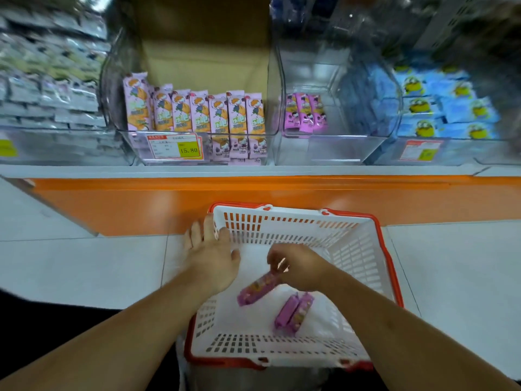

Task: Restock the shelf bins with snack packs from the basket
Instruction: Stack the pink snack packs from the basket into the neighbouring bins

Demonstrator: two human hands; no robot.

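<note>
A white basket with a red rim (375, 266) sits on the floor below the shelf. My right hand (298, 268) is inside it and pinches one end of a pink snack pack (255, 289), which hangs tilted above the basket floor. Two more pink packs (293, 311) lie side by side on the bottom. My left hand (211, 255) hovers over the basket's left rim with fingers spread and holds nothing. On the shelf, a clear bin (332, 148) holds three pink packs (306, 112) standing at its left.
Left of that bin, another clear bin (135, 145) holds a row of purple-and-orange snack packs (197, 114) behind a price tag. A bin of blue packs (448, 108) stands at the right. An orange shelf base (141, 204) runs between the shelf and the tiled floor.
</note>
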